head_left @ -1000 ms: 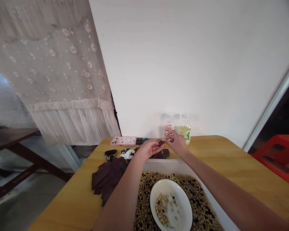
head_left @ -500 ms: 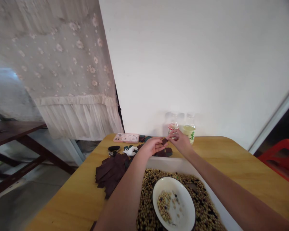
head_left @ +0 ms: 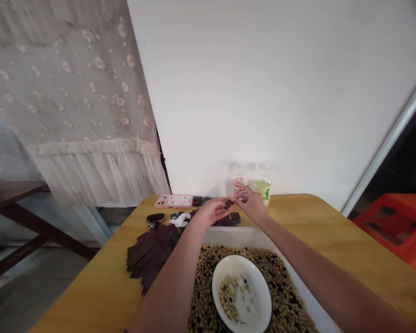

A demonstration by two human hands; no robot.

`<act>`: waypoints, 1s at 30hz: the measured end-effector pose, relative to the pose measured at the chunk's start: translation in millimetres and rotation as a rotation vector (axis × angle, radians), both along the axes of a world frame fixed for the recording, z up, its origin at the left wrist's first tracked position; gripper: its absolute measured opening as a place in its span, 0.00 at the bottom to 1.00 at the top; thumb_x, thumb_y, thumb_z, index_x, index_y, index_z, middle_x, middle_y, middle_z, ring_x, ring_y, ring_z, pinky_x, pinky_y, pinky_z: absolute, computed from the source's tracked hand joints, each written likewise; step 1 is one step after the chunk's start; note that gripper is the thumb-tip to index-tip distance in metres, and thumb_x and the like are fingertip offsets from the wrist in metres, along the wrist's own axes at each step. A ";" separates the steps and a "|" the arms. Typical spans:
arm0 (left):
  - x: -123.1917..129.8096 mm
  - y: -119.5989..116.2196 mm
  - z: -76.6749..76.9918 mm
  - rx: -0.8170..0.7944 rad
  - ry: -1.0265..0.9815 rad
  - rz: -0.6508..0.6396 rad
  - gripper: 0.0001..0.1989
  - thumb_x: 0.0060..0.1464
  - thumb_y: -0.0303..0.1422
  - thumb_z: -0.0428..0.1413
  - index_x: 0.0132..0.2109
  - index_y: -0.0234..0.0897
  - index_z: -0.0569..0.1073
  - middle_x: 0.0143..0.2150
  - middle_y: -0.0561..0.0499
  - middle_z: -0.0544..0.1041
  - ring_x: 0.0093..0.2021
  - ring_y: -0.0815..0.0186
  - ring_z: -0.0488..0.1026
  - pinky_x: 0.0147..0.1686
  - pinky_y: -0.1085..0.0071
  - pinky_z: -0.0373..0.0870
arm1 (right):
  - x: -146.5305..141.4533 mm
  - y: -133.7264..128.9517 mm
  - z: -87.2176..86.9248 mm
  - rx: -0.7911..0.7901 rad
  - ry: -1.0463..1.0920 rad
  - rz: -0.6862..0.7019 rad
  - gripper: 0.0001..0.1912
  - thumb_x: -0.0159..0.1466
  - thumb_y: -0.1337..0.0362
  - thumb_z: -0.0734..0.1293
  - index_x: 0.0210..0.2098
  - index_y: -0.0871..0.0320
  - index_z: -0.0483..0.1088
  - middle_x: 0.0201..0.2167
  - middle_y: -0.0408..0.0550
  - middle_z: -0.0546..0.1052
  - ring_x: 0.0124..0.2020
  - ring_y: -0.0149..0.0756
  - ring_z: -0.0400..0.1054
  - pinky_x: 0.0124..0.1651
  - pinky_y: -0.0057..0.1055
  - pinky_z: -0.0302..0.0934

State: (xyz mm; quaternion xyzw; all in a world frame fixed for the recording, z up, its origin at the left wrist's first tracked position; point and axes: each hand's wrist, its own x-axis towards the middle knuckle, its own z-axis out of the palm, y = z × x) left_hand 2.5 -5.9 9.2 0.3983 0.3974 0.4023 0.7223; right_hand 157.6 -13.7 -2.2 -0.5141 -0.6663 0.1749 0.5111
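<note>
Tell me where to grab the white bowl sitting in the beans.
Pinch the rim of the white bowl on its right side, coming from above with the right hand. The bowl sits sunk in the mixed beans, so its underside looks out of reach, and the beans inside it lie toward the left, leaving that side bare.

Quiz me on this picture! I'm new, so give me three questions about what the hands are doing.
1. True or false: the white bowl sits on the beans in the white tray.
2. Between the left hand and right hand, the small piece is: A dark brown, B bright red, C white.
3. Fill in: the phone on the wooden table has a ____ case.

Key: 1 true; 2 A; 3 pink.
</note>
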 end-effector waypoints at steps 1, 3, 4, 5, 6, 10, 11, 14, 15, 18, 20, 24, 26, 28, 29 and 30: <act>-0.2 0.1 -0.3 0.003 -0.002 -0.003 0.13 0.43 0.18 0.49 0.38 0.30 0.71 0.32 0.46 0.78 0.34 0.65 0.75 0.37 0.71 0.70 | 0.2 0.4 -0.3 -0.005 0.000 0.000 0.12 0.51 0.59 0.65 0.32 0.56 0.62 0.27 0.43 0.75 0.22 0.30 0.67 0.29 0.30 0.62; -0.7 0.2 -0.8 0.007 -0.002 -0.014 0.14 0.43 0.19 0.49 0.38 0.31 0.72 0.32 0.46 0.78 0.34 0.65 0.75 0.37 0.72 0.70 | 0.6 1.8 -1.4 -0.008 0.000 0.002 0.12 0.51 0.59 0.65 0.32 0.56 0.62 0.27 0.43 0.76 0.21 0.29 0.67 0.29 0.29 0.61; -1.0 0.2 -1.0 0.007 0.001 -0.020 0.13 0.43 0.19 0.49 0.37 0.31 0.72 0.32 0.46 0.78 0.34 0.66 0.75 0.37 0.72 0.70 | 0.8 2.6 -2.1 -0.004 0.000 0.002 0.12 0.51 0.58 0.65 0.32 0.56 0.62 0.27 0.44 0.76 0.21 0.29 0.67 0.29 0.29 0.61; -1.2 0.1 -1.0 0.007 0.003 -0.028 0.13 0.43 0.19 0.49 0.37 0.31 0.72 0.31 0.47 0.78 0.34 0.66 0.75 0.37 0.73 0.70 | 1.0 3.4 -2.9 0.000 0.000 -0.001 0.12 0.51 0.58 0.65 0.32 0.56 0.62 0.27 0.44 0.76 0.21 0.29 0.66 0.29 0.29 0.61; -1.3 0.0 -1.0 0.006 0.003 -0.034 0.13 0.43 0.19 0.49 0.37 0.32 0.73 0.31 0.47 0.78 0.33 0.67 0.75 0.37 0.73 0.70 | 1.1 4.0 -3.7 0.004 -0.001 -0.004 0.13 0.51 0.58 0.65 0.32 0.56 0.62 0.26 0.44 0.76 0.20 0.29 0.66 0.28 0.29 0.61; -1.3 -0.7 -0.3 -0.016 -0.006 -0.018 0.12 0.43 0.19 0.49 0.36 0.32 0.73 0.30 0.48 0.77 0.32 0.67 0.75 0.37 0.73 0.70 | 0.8 4.2 -5.4 0.005 -0.004 -0.011 0.13 0.51 0.58 0.66 0.32 0.56 0.62 0.26 0.44 0.76 0.18 0.28 0.64 0.27 0.29 0.60; -1.3 -0.8 -0.1 -0.019 -0.006 -0.014 0.12 0.43 0.19 0.50 0.36 0.32 0.73 0.30 0.48 0.77 0.32 0.67 0.75 0.37 0.73 0.70 | 0.7 3.7 -5.3 0.006 -0.002 -0.009 0.13 0.51 0.58 0.66 0.32 0.56 0.62 0.26 0.44 0.76 0.18 0.28 0.64 0.27 0.29 0.60; -1.1 -0.9 0.0 -0.014 0.000 -0.020 0.12 0.43 0.19 0.50 0.36 0.32 0.73 0.30 0.48 0.77 0.33 0.67 0.75 0.37 0.73 0.70 | 0.6 1.9 -3.7 0.005 -0.003 -0.006 0.12 0.51 0.57 0.65 0.32 0.56 0.62 0.26 0.44 0.75 0.18 0.28 0.64 0.27 0.29 0.60; -1.1 -0.7 -0.3 -0.009 -0.002 -0.029 0.13 0.43 0.19 0.50 0.36 0.33 0.73 0.30 0.48 0.77 0.33 0.67 0.75 0.37 0.74 0.70 | 0.7 1.4 -3.1 0.003 -0.007 -0.008 0.12 0.51 0.58 0.65 0.31 0.56 0.62 0.26 0.44 0.75 0.18 0.28 0.63 0.27 0.29 0.60; -1.0 0.1 -1.5 0.000 -0.016 -0.038 0.13 0.43 0.19 0.49 0.36 0.33 0.73 0.30 0.49 0.77 0.33 0.68 0.75 0.37 0.73 0.70 | 1.2 1.2 -2.3 -0.004 -0.009 -0.009 0.12 0.51 0.58 0.65 0.31 0.56 0.62 0.26 0.44 0.75 0.19 0.29 0.64 0.28 0.30 0.61; -0.9 0.3 -1.7 0.003 -0.016 -0.035 0.13 0.43 0.19 0.49 0.36 0.33 0.73 0.30 0.48 0.77 0.33 0.67 0.75 0.37 0.72 0.70 | 1.5 1.9 -3.0 0.001 0.001 -0.001 0.12 0.51 0.58 0.65 0.32 0.56 0.62 0.27 0.44 0.75 0.20 0.29 0.65 0.28 0.30 0.61; -0.5 -0.8 0.1 -0.005 -0.005 -0.027 0.14 0.43 0.19 0.49 0.37 0.32 0.73 0.30 0.48 0.77 0.33 0.67 0.75 0.38 0.72 0.70 | 1.8 3.4 -4.4 0.001 0.017 0.008 0.12 0.51 0.58 0.66 0.31 0.56 0.62 0.27 0.44 0.75 0.22 0.30 0.67 0.29 0.30 0.61; -0.3 -1.2 0.8 -0.009 -0.005 -0.027 0.14 0.43 0.19 0.49 0.37 0.32 0.72 0.30 0.48 0.77 0.32 0.68 0.75 0.38 0.72 0.70 | 1.7 3.4 -4.4 -0.001 0.017 0.011 0.12 0.51 0.58 0.66 0.31 0.56 0.62 0.26 0.44 0.75 0.22 0.30 0.67 0.29 0.30 0.62; -0.3 -0.8 0.4 -0.011 -0.005 -0.027 0.14 0.43 0.18 0.49 0.37 0.31 0.72 0.30 0.48 0.77 0.32 0.68 0.75 0.37 0.72 0.70 | 1.3 3.1 -4.0 -0.004 0.021 0.015 0.12 0.51 0.59 0.66 0.31 0.56 0.61 0.27 0.44 0.75 0.22 0.30 0.67 0.30 0.30 0.62; -0.3 -0.4 -0.1 -0.010 -0.006 -0.026 0.14 0.43 0.18 0.49 0.37 0.31 0.72 0.29 0.48 0.77 0.31 0.67 0.75 0.37 0.72 0.70 | 1.0 2.9 -3.7 -0.007 0.022 0.016 0.12 0.51 0.59 0.66 0.31 0.56 0.61 0.27 0.44 0.75 0.22 0.30 0.67 0.30 0.30 0.62; -0.4 0.2 -0.9 -0.007 -0.008 -0.024 0.14 0.43 0.19 0.49 0.37 0.31 0.72 0.29 0.48 0.77 0.31 0.67 0.75 0.37 0.72 0.70 | 0.8 2.7 -3.4 -0.009 0.022 0.013 0.11 0.51 0.59 0.66 0.31 0.56 0.61 0.27 0.44 0.76 0.22 0.30 0.67 0.30 0.30 0.62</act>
